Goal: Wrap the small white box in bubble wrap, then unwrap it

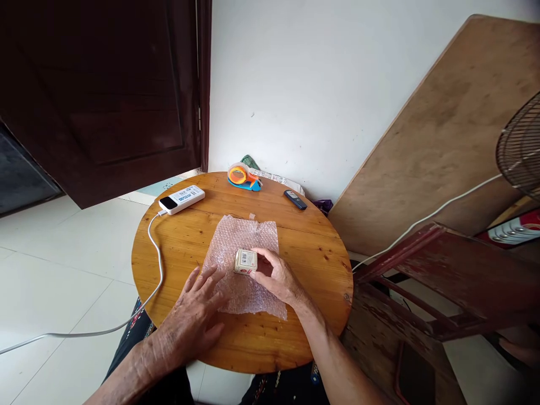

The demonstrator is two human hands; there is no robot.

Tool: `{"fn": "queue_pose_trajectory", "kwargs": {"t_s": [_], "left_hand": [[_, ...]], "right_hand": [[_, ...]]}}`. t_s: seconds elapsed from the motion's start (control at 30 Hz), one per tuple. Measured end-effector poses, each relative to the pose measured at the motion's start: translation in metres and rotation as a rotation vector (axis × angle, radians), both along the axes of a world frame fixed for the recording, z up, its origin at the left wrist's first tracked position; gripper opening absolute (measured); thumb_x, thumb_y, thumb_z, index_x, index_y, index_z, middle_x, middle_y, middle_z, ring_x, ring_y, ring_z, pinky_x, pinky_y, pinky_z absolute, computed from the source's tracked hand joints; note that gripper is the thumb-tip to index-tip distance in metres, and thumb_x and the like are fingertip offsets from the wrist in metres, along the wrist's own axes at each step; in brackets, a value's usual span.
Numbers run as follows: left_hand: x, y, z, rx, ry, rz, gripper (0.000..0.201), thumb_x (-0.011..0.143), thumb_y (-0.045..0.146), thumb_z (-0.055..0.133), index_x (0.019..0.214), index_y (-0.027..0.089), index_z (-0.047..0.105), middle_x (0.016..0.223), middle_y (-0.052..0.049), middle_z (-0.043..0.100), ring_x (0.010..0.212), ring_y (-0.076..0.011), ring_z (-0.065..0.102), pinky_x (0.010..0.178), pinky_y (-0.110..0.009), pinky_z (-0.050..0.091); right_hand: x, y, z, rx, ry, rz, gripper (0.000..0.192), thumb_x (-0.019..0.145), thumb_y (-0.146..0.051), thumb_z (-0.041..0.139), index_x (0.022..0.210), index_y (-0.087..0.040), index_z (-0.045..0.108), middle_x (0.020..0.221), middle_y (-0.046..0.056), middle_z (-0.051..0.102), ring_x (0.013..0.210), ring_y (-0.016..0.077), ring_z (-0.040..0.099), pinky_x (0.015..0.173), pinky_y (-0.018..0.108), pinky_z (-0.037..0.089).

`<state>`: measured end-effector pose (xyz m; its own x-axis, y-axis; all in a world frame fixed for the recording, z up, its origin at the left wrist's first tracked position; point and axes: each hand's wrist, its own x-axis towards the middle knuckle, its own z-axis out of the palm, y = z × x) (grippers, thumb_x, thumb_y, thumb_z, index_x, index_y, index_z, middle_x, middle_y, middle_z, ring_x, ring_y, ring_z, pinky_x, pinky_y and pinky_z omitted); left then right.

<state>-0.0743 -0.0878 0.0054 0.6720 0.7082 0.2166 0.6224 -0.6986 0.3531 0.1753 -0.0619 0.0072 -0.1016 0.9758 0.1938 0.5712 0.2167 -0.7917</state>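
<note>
right hand (276,275) grips one box (246,261); left hand (198,315) flat on one bubble wrap sheet (247,253).

A round wooden worktop (185,247) stands on a pale tiled floor (63,264), close to a white plastered wall (312,84). A dark brown wooden door (101,95) hangs open at the left. At the right a large wooden board (447,135) leans against the wall, with a worn red wooden chair (442,275) before it and a wire fan guard (521,146) at the edge. Daylight is soft and even.
</note>
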Motion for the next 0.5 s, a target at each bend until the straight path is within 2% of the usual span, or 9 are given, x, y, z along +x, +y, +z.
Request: {"fn": "queue_pose_trajectory", "kwargs": {"t_s": [0.1, 0.17, 0.3, 0.4, 0.5], "left_hand": [[0.005, 0.004, -0.004, 0.043, -0.017, -0.002, 0.023, 0.074, 0.012, 0.060, 0.089, 0.025, 0.071, 0.143, -0.005, 0.055, 0.139, -0.0332, 0.041, 0.117, -0.062, 0.026], [0.009, 0.007, -0.005, 0.076, -0.042, -0.009, 0.019, 0.077, 0.010, 0.056, 0.077, 0.023, 0.069, 0.139, -0.004, 0.059, 0.136, -0.0311, 0.044, 0.118, -0.060, 0.026], [0.013, 0.011, 0.001, 0.137, -0.175, -0.007, 0.021, 0.080, 0.008, 0.051, 0.082, 0.022, 0.066, 0.127, -0.006, 0.067, 0.126, -0.0261, 0.055, 0.114, -0.055, 0.036], [0.017, 0.019, 0.014, 0.149, -0.287, 0.032, 0.017, 0.081, 0.009, 0.050, 0.083, 0.021, 0.062, 0.119, -0.006, 0.070, 0.116, -0.0234, 0.062, 0.109, -0.051, 0.042], [0.024, 0.033, 0.031, 0.141, -0.297, 0.054, 0.013, 0.080, 0.011, 0.051, 0.079, 0.021, 0.059, 0.101, -0.006, 0.074, 0.104, -0.0232, 0.066, 0.107, -0.052, 0.042]], "right_hand": [[0.000, -0.002, 0.000, -0.004, 0.018, -0.012, 0.053, 0.073, -0.015, 0.067, 0.124, -0.024, 0.058, 0.123, 0.007, 0.067, 0.113, 0.0244, 0.063, 0.101, 0.042, 0.047], [-0.001, -0.003, -0.001, -0.004, 0.014, -0.011, 0.055, 0.073, -0.014, 0.066, 0.127, -0.024, 0.057, 0.126, 0.008, 0.066, 0.116, 0.0248, 0.061, 0.103, 0.043, 0.046], [0.000, -0.004, -0.004, -0.009, 0.014, -0.010, 0.056, 0.074, -0.015, 0.067, 0.128, -0.026, 0.056, 0.131, 0.008, 0.063, 0.123, 0.0261, 0.057, 0.108, 0.046, 0.042], [0.005, -0.004, -0.003, -0.045, 0.125, 0.022, 0.058, 0.078, -0.031, 0.071, 0.133, -0.025, 0.052, 0.132, 0.010, 0.061, 0.123, 0.0266, 0.057, 0.108, 0.046, 0.042], [0.016, -0.005, 0.005, -0.113, 0.355, 0.068, 0.061, 0.085, -0.058, 0.059, 0.135, -0.024, 0.051, 0.133, 0.011, 0.061, 0.123, 0.0274, 0.057, 0.106, 0.046, 0.043]]}}
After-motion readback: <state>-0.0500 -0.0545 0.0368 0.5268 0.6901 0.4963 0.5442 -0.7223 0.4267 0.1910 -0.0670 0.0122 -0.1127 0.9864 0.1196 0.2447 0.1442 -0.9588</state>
